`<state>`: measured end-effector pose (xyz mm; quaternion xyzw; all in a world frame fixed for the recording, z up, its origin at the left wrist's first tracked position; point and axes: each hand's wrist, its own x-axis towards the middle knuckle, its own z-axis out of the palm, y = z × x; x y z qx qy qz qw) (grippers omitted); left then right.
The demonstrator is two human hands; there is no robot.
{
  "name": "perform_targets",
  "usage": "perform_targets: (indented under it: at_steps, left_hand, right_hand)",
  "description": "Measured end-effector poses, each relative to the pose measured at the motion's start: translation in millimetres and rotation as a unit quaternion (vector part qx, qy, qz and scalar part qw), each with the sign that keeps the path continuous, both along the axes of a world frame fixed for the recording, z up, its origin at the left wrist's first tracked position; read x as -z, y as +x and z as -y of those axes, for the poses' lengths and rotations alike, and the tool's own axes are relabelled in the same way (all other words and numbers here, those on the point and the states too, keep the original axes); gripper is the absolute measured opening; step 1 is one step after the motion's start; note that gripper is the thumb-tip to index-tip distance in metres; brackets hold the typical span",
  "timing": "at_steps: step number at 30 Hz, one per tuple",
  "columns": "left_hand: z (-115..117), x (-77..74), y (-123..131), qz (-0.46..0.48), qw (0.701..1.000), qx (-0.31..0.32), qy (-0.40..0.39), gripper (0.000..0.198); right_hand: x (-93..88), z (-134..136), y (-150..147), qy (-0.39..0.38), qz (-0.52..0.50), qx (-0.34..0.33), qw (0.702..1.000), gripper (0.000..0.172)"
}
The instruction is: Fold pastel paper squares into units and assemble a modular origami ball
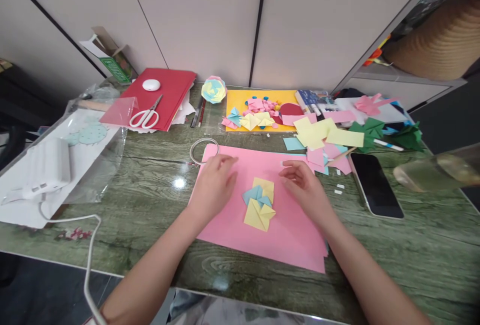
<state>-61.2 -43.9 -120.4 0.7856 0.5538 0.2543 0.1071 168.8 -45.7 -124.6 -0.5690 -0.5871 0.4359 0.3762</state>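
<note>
A small cluster of folded paper pieces lies on a pink sheet (pixel 232 232). It includes a blue folded piece (pixel 252 193), a yellow folded piece (pixel 256 216) and a pale yellow piece (pixel 268 188) behind them. My left hand (pixel 213 185) hovers over the sheet's left side, fingers bent and thumb apart, holding nothing. On the other side of the cluster, my right hand (pixel 304 187) has loosely curled, parted fingers and is likewise without anything in it. Neither hand touches the folded pieces. Beyond my left hand, a silver ring-shaped band (pixel 192 151) rests at the sheet's corner.
Scissors (pixel 145 117) and a white case (pixel 151 85) lie on a red folder (pixel 170 97). A folded-paper ball (pixel 213 90) stands by the wall. Loose yellow paper slips (pixel 315 132) sit behind a phone (pixel 377 185). A bottle (pixel 437 171) is at right, a white charger (pixel 47 165) at left.
</note>
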Motion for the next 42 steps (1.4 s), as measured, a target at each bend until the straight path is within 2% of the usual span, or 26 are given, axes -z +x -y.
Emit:
perform_targets:
  at_steps: [2,4,8,13,22,26,30,33,35,38,40,42]
  left_hand:
    - [11.3,-5.7,13.9,0.04,0.994,0.058,-0.086,0.027]
    - [20.3,-7.2,24.3,0.06,0.986,0.083,-0.129,0.022]
    - [28.0,-0.1,33.6,0.017,0.984,0.114,-0.134,0.022]
    - [28.1,8.6,34.8,-0.039,0.986,0.128,-0.103,0.013]
    - [27.2,8.6,35.2,-0.024,0.985,0.126,-0.112,0.014]
    - [26.8,11.3,35.7,-0.017,0.985,0.128,-0.114,0.013]
    - [28.9,11.3,37.4,0.012,0.986,0.128,-0.107,0.017]
    - [31.2,5.0,38.6,0.117,0.987,0.076,-0.085,0.026]
    - [31.3,0.3,38.6,0.23,0.968,0.025,-0.094,0.04]
    - [28.9,-2.1,37.1,0.382,0.905,0.004,-0.186,0.058]
    - [26.8,-1.3,35.9,0.437,0.859,0.011,-0.266,0.065]
    - [25.2,-1.2,35.3,0.464,0.827,0.011,-0.318,0.063]
  right_hand:
    - [0.1,2.7,-2.8,0.03,0.107,-0.019,0.994,0.037]
    - [0.2,6.1,-6.0,0.065,0.198,-0.043,0.977,0.046]
    - [0.3,11.4,-12.0,0.107,0.265,-0.1,0.953,0.057]
    - [1.3,13.7,-16.2,0.085,0.254,-0.131,0.954,0.062]
    - [-1.8,14.8,-13.9,0.068,0.256,-0.132,0.955,0.063]
    - [-1.4,17.1,-12.2,0.028,0.267,-0.144,0.952,0.064]
    - [-3.5,18.2,-14.1,-0.012,0.187,-0.129,0.974,0.063]
    - [-10.0,17.4,-16.3,-0.026,0.097,-0.084,0.991,0.06]
    - [-14.6,17.5,-17.5,-0.007,0.055,-0.045,0.997,0.059]
    - [-18.2,20.6,-19.7,0.044,0.017,-0.001,0.999,0.059]
    - [-18.4,24.6,-21.7,0.077,0.007,0.014,0.997,0.059]
    - [-18.7,29.1,-23.4,0.105,0.0,0.014,0.994,0.06]
